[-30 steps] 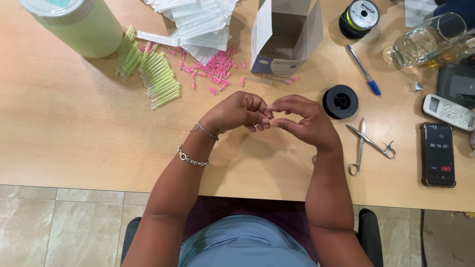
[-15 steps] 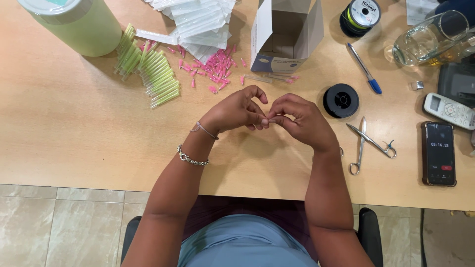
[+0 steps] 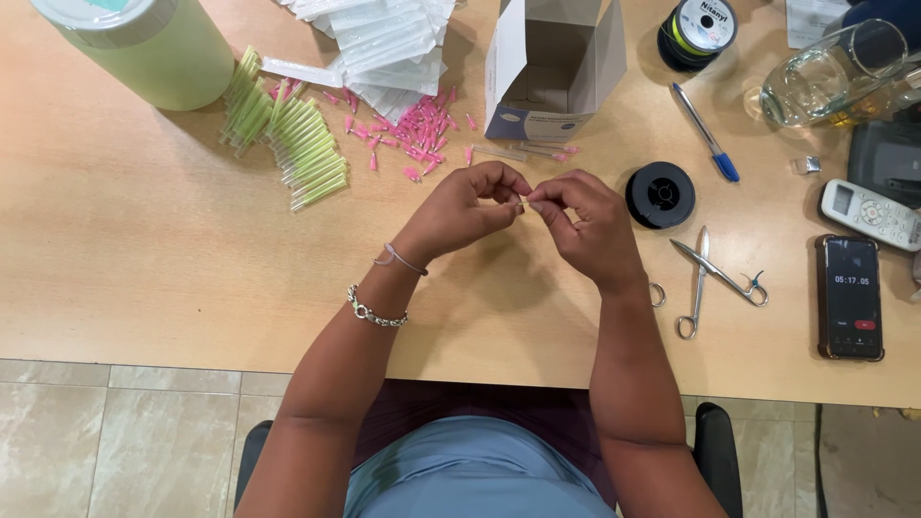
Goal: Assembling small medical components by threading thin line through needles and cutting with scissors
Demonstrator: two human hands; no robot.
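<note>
My left hand (image 3: 460,209) and my right hand (image 3: 585,225) meet fingertip to fingertip above the wooden table (image 3: 144,249). Between the pinched fingers sits a tiny pale piece (image 3: 522,201), too small to name. Both hands pinch it. Just beyond the hands lie scattered small pink caps (image 3: 417,134) and a clear thin tube (image 3: 523,152). A black spool (image 3: 660,194) rests right of my right hand. Two bracelets circle my left wrist.
Green capped tubes (image 3: 288,144) lie in a pile at the left beside a pale green jar (image 3: 144,48). Clear packets (image 3: 384,38), an open white box (image 3: 552,72), another spool (image 3: 697,31), a blue pen (image 3: 705,144), a glass jar (image 3: 830,72), surgical scissors (image 3: 705,278), a remote (image 3: 873,213) and a phone (image 3: 850,297) surround the hands.
Both hands have lifted slightly away from me toward the pink caps, still pinched together; the fingers have shifted around the tiny piece.
</note>
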